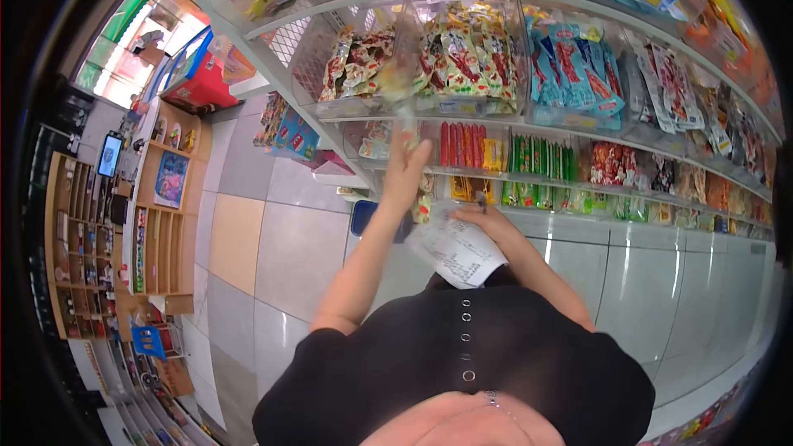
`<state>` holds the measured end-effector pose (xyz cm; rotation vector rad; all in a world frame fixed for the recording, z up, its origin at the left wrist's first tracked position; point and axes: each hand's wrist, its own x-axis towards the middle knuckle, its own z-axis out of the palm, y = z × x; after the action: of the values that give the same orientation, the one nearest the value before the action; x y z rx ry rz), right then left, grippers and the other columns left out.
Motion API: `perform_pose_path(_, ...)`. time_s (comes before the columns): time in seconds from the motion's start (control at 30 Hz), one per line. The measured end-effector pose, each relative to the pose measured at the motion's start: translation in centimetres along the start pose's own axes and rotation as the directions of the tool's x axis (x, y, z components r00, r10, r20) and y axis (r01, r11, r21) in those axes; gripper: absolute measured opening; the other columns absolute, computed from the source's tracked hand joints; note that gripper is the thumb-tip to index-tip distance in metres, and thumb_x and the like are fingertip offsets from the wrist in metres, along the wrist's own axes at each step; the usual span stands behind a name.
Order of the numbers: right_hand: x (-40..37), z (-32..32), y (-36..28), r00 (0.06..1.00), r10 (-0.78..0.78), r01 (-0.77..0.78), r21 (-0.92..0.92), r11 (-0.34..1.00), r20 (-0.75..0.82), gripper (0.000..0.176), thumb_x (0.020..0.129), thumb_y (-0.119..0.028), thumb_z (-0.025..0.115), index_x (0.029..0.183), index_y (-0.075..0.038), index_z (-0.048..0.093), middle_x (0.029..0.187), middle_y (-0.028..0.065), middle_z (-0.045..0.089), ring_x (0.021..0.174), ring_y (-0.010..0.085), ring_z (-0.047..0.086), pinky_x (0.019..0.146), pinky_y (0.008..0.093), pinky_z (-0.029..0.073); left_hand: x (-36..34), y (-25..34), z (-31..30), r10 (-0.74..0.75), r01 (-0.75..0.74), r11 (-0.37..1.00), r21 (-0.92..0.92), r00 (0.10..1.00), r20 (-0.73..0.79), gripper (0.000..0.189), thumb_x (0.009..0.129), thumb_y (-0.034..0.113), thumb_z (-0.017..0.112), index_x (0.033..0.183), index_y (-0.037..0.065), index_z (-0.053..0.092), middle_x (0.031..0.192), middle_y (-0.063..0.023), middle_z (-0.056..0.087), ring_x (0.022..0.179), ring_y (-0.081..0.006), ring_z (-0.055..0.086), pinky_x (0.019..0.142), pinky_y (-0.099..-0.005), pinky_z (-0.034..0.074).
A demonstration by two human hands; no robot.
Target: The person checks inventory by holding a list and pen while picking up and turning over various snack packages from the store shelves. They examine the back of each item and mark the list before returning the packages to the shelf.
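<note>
My left hand (406, 172) is raised toward the shop shelf and grips a blurred snack packet (401, 89) just in front of the clear bin of green and red snack bags (458, 54). My right hand (487, 223) stays lower, near my chest, and holds a white printed paper list (457, 249) together with what looks like a dark pen. Below my left hand runs a shelf row of red stick packs (462, 144) and green stick packs (541, 157).
The white shelf (529, 111) runs along the right, with blue bags (574, 62) and more packets further on. Tiled floor (273, 239) opens to the left. Wooden cubby shelves (157, 223) and a blue stool (149, 340) stand at far left.
</note>
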<state>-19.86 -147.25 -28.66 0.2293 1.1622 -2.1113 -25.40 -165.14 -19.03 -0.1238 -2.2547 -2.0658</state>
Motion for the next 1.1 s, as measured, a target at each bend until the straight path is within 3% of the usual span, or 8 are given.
perform_pose_path(0.17, -4.1, -4.1, -2.6, 0.979, -0.019, 0.049, 0.14, 0.989, -0.204, 0.024, 0.08, -0.013, 0.066, 0.099, 0.002, 0.062, 0.089, 0.0109, 0.065, 0.077, 0.0161, 0.063, 0.067, 0.0263, 0.051, 11.4, 2.9, 2.9, -0.079, 0.057, 0.986, 0.157, 0.987, 0.142, 0.069, 0.088, 0.033, 0.058, 0.137, -0.004, 0.027, 0.121, -0.0162, 0.054, 0.106, -0.0181, 0.054, 0.087, -0.0286, 0.043)
perform_pose_path(0.23, -4.8, -5.0, -3.2, 0.971, -0.027, 0.066, 0.154, 0.986, -0.239, 0.025, 0.08, -0.013, 0.066, 0.1, 0.002, 0.062, 0.09, 0.0108, 0.065, 0.077, 0.0162, 0.063, 0.067, 0.0261, 0.051, 17.2, 1.5, 4.9, -0.089, 0.036, 0.962, 0.272, 0.979, 0.184, 0.06, 0.082, 0.033, 0.061, 0.126, -0.004, 0.042, 0.116, -0.0207, 0.055, 0.104, -0.0332, 0.056, 0.09, -0.0372, 0.043)
perform_pose_path(0.3, -5.0, -6.2, -3.5, 0.966, -0.03, 0.07, 0.148, 0.986, -0.258, 0.026, 0.08, -0.013, 0.066, 0.101, 0.002, 0.061, 0.091, 0.0108, 0.065, 0.077, 0.0165, 0.063, 0.066, 0.0261, 0.051, 20.7, -0.1, 7.2, 0.078, -0.16, 0.869, 0.468, 0.979, 0.188, 0.049, 0.08, 0.029, 0.06, 0.115, -0.004, 0.051, 0.11, -0.0208, 0.057, 0.101, -0.0387, 0.054, 0.091, -0.0431, 0.041)
perform_pose_path(0.37, -4.5, -9.4, -1.8, 0.956, -0.088, 0.113, 0.073, 0.991, -0.279, 0.029, 0.08, -0.011, 0.066, 0.105, 0.001, 0.061, 0.094, 0.0113, 0.065, 0.078, 0.0173, 0.063, 0.067, 0.0264, 0.051, 20.4, -1.9, 9.3, 0.553, -0.399, 0.644, 0.653, 0.833, -0.036, 0.038, 0.083, 0.023, 0.059, 0.112, -0.001, 0.055, 0.114, -0.0175, 0.056, 0.107, -0.0281, 0.051, 0.092, -0.0396, 0.04)
perform_pose_path(0.6, -3.4, -8.1, -2.7, 0.969, -0.093, 0.121, 0.111, 0.987, -0.227, 0.057, 0.078, -0.005, 0.064, 0.131, -0.003, 0.044, 0.111, 0.0145, 0.06, 0.097, 0.0207, 0.06, 0.083, 0.0321, 0.048, 18.5, 1.0, -2.7, 0.702, -0.481, 0.62, 0.62, 0.693, -0.164, 0.021, 0.073, 0.012, 0.062, 0.092, 0.005, 0.066, 0.097, -0.0147, 0.061, 0.092, -0.0322, 0.056, 0.082, -0.0418, 0.042)
perform_pose_path(0.83, -0.3, -3.5, -3.4, 0.956, -0.12, 0.148, 0.087, 0.985, -0.266, 0.063, 0.079, -0.004, 0.063, 0.136, -0.001, 0.036, 0.117, 0.0132, 0.056, 0.101, 0.0214, 0.057, 0.088, 0.0308, 0.045, 26.0, -7.1, -17.0, -0.059, 0.322, 0.484, 0.814, 0.94, -0.337, 0.062, 0.076, 0.04, 0.065, 0.126, 0.008, 0.048, 0.124, -0.02, 0.049, 0.115, -0.0416, 0.044, 0.094, -0.0444, 0.04)
perform_pose_path(1.0, 3.7, 0.8, -1.2, 0.925, -0.233, 0.254, 0.034, 0.966, -0.3, 0.061, 0.079, -0.004, 0.061, 0.135, 0.001, 0.037, 0.12, 0.0125, 0.055, 0.106, 0.0208, 0.054, 0.091, 0.0309, 0.042, 25.9, -7.0, -20.3, -0.002, 0.052, 0.698, 0.714, 0.997, -0.071, 0.055, 0.081, 0.036, 0.059, 0.123, 0.002, 0.047, 0.093, -0.0248, 0.062, 0.091, -0.0405, 0.059, 0.08, -0.0441, 0.046)
perform_pose_path(1.1, 5.2, 3.7, -0.9, 0.891, -0.311, 0.31, -0.058, 0.949, -0.33, 0.062, 0.078, -0.004, 0.061, 0.135, 0.002, 0.037, 0.12, 0.0124, 0.055, 0.107, 0.0204, 0.054, 0.092, 0.0305, 0.041, 25.1, -4.5, -22.0, 0.068, 0.024, 0.841, 0.54, 0.986, -0.15, 0.046, 0.083, 0.023, 0.055, 0.122, -0.001, 0.048, 0.091, -0.022, 0.061, 0.091, -0.0251, 0.062, 0.079, -0.0355, 0.047)
